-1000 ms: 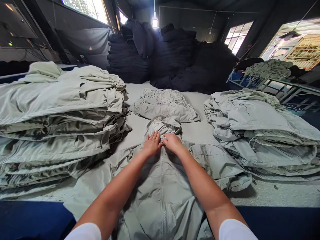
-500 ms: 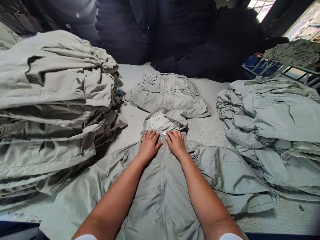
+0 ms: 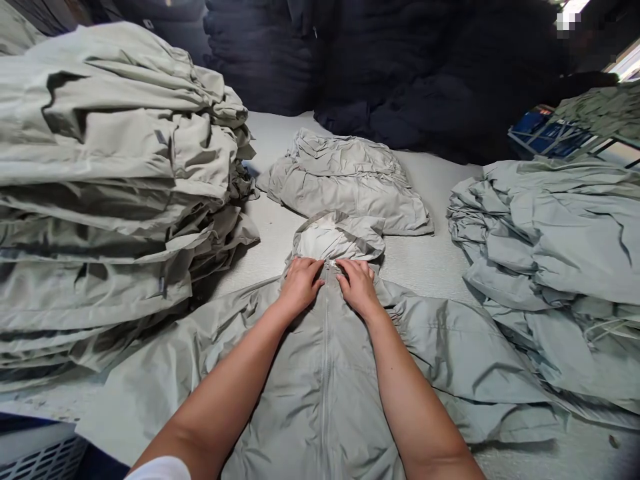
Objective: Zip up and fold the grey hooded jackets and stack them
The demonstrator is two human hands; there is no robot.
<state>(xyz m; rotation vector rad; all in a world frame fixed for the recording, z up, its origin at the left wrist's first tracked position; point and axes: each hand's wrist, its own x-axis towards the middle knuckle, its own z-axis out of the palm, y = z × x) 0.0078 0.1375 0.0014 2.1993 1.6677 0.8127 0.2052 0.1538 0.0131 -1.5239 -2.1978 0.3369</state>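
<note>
A grey-green hooded jacket [image 3: 300, 393] lies front up on the table, its zipper [image 3: 326, 360] running down the middle. The hood [image 3: 340, 237] points away from me and shows a pale lining. My left hand [image 3: 301, 285] rests on the collar just left of the zipper top, palm down, thumb apart from the fingers. On the other side of the zipper, my right hand [image 3: 358, 285] lies on the collar in the same way. Both sets of fingertips touch the collar edge and are slightly bent. A small white label shows between the hands.
A tall stack of similar garments [image 3: 115, 200] stands at the left, and a lower stack [image 3: 565, 233] at the right. Beyond the hood lies a folded garment [image 3: 355, 180]. Dark piles [image 3: 390, 73] line the back. A white plastic basket [image 3: 40, 453] shows at the lower left.
The view has shifted and tilted slightly down, bringing the basket into sight. My fingers have drawn closer together and bent a little at the collar edge. The jacket lies much the same.
</note>
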